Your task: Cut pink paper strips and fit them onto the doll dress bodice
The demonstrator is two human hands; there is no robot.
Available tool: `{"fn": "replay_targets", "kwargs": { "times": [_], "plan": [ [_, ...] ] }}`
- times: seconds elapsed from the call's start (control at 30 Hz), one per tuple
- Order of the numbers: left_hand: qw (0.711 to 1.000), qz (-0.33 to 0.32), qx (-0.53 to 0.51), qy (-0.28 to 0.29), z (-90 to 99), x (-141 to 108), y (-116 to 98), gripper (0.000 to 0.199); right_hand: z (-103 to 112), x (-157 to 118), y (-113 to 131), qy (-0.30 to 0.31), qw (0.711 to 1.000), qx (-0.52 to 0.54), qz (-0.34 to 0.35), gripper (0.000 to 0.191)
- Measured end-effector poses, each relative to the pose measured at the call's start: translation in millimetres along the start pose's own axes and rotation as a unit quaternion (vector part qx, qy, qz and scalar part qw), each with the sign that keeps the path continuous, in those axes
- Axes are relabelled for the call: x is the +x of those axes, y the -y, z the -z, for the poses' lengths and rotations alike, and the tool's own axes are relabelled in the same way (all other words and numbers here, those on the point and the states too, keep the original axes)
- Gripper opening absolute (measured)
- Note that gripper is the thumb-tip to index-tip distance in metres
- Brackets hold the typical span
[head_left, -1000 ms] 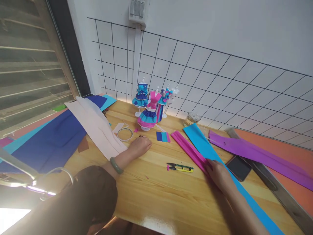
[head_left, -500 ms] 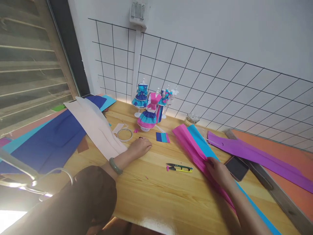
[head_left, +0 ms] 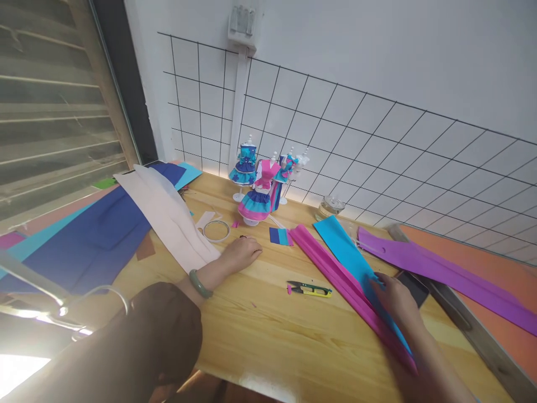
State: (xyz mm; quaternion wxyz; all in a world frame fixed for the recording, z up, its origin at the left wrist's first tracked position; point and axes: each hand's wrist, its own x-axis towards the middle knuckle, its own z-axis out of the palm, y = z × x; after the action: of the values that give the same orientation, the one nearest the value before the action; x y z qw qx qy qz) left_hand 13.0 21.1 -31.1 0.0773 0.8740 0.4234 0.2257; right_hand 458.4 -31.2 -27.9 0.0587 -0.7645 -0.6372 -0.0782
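My left hand [head_left: 243,254], a green bangle on its wrist, rests on the table beside the pale pink cloth [head_left: 168,210]; its fingers are curled and whatever is under them is hidden. At the right, my right hand [head_left: 388,288] pinches the edge of the blue cloth [head_left: 344,246]. The pink cloth [head_left: 327,274] lies folded along the blue one's left side. Between my hands are yellow-and-green thread snips [head_left: 309,289] and a small striped piece of cloth [head_left: 280,236].
Small dress forms in doll dresses [head_left: 255,196] stand at the back, near a glass jar [head_left: 331,206]. A hoop [head_left: 216,230] lies left of centre. Purple cloth [head_left: 440,271] and a phone [head_left: 413,288] are at right, dark blue cloth [head_left: 92,235] at left.
My right hand has moved slightly right, from the pink cloth to the blue one. A gap has opened between the cloths' far ends. My left hand stays in place.
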Motion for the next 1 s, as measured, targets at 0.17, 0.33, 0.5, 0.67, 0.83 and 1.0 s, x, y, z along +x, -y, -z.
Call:
{"fn": "replay_targets", "kwargs": {
  "times": [0.17, 0.33, 0.5, 0.67, 0.83, 1.0],
  "plan": [
    [1.000, -0.001, -0.001, -0.002, -1.0, -0.8, 0.9, 0.025, -11.1, 1.8, -18.3, 0.012, 0.997, -0.067, -0.032, 0.051],
    [1.000, 0.002, -0.003, -0.001, -0.6, -0.8, 1.1, 0.026, -9.2, 3.5, -13.7, 0.035, 0.996, -0.065, -0.056, 0.050],
    [1.000, 0.003, -0.007, 0.001, -0.3, -1.0, 1.2, 0.025, -2.9, 8.2, -11.0, 0.030, 0.997, -0.066, -0.034, 0.044],
    [1.000, 0.004, -0.010, 0.000, -0.7, -1.1, 1.3, 0.025, 18.2, 7.4, -6.3, -0.083, 0.996, -0.012, -0.013, 0.040],
    [1.000, 0.006, -0.011, -0.005, -0.3, -1.7, 0.8, 0.024, 56.0, -0.1, 2.2, -0.103, 0.989, 0.033, -0.106, 0.047],
    [1.000, 0.003, -0.014, -0.006, 0.3, -2.6, 0.5, 0.023, 86.1, -0.5, -7.0, -0.183, 0.968, 0.051, -0.162, 0.058]
  ]
}}
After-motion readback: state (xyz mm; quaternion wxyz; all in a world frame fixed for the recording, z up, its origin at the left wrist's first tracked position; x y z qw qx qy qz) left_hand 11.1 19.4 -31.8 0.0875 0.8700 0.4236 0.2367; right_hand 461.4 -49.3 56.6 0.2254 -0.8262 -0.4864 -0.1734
